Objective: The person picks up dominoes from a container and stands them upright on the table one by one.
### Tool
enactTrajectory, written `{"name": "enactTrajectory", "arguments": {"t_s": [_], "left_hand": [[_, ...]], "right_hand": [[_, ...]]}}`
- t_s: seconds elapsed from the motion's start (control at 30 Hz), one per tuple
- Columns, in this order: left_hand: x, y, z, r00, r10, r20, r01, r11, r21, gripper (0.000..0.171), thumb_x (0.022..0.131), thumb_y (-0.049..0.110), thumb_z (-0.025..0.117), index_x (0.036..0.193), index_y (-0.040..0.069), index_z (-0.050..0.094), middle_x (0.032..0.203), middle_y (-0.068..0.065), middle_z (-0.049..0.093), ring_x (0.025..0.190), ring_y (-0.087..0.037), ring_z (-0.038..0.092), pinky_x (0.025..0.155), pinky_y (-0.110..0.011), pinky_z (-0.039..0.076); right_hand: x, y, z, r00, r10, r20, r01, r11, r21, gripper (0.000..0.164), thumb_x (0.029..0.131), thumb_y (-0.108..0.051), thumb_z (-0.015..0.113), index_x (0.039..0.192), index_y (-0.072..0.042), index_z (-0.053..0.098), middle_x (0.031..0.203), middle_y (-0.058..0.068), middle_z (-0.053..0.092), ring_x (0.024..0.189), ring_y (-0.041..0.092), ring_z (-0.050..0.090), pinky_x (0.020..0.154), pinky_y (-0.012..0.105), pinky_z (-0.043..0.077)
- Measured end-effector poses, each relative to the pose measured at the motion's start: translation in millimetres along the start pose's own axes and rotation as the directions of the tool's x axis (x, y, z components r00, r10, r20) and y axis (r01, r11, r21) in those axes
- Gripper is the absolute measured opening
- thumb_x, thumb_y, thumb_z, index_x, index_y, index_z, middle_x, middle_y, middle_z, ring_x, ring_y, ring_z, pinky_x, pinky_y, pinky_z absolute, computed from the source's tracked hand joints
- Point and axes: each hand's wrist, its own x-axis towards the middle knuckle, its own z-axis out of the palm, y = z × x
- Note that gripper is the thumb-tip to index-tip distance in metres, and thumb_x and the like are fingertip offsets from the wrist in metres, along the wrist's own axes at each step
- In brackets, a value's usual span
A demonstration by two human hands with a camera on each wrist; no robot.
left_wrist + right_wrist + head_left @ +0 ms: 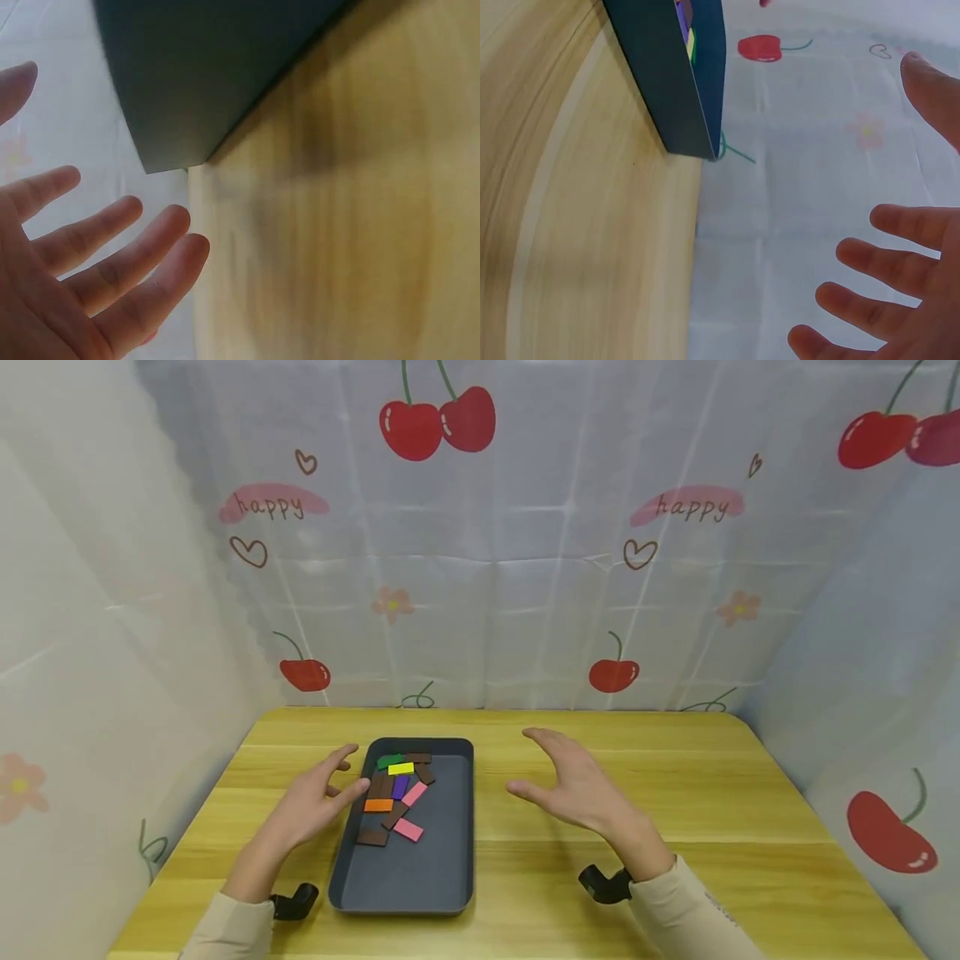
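A dark grey rectangular tray (435,885) lies on the table, longer from front to back than across. Toward its back left are several small flat blocks: dark brown ones, two pink (408,830), one orange (378,806), one purple (401,787), one yellow (401,769) and one green (390,761). My left hand (311,800) hovers at the tray's left side, thumb overlapping the rim in the head view, fingers spread and holding nothing. To the right of the tray, my right hand (581,783) is held apart from it, palm inward, fingers extended and nothing in them.
The yellow wood-grain table (540,893) extends on both sides of the tray. A white curtain (525,577) with cherries, hearts and lettering hangs right behind its back edge and along both sides. A black wrist mount (603,885) sits under each forearm.
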Motion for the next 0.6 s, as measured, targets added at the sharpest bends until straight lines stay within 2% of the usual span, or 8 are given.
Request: {"name": "enactTrajectory", "arguments": {"t_s": [0.2,0.4,0.6], "left_hand": [[-3.0,-0.5,7.8,0.999,-0.041,0.02,0.042,0.999,-0.031,0.075,0.1,0.056,0.06,0.161,0.019,0.036,0.141,-0.02,0.06,0.1,-0.028,0.071,0.081,-0.043,0.058],[-2.3,0.1,12.6,0.998,-0.053,0.023,0.054,0.997,-0.053,0.072,0.1,0.053,0.061,0.159,0.018,0.039,0.14,-0.019,0.06,0.092,-0.021,0.07,0.076,-0.036,0.055],[-3.6,-1.5,15.2,0.998,-0.065,0.012,0.066,0.997,-0.042,0.069,0.103,0.044,0.062,0.159,0.011,0.04,0.137,-0.019,0.062,0.089,-0.019,0.067,0.077,-0.035,0.055]], "right_hand": [[2,-7,11,1.0,-0.003,0.013,0.002,1.0,0.029,0.091,0.086,-0.072,0.068,0.156,-0.018,0.046,0.159,0.006,0.048,0.149,0.034,0.042,0.117,0.058,0.037],[6,-12,21,1.0,-0.019,0.019,0.018,0.999,0.033,0.087,0.088,-0.068,0.069,0.155,-0.017,0.048,0.157,0.006,0.05,0.148,0.034,0.043,0.117,0.059,0.037],[11,-23,32,0.999,-0.018,0.042,0.015,0.998,0.064,0.086,0.086,-0.068,0.072,0.154,-0.02,0.049,0.157,0.003,0.051,0.148,0.031,0.044,0.117,0.056,0.038]]}}
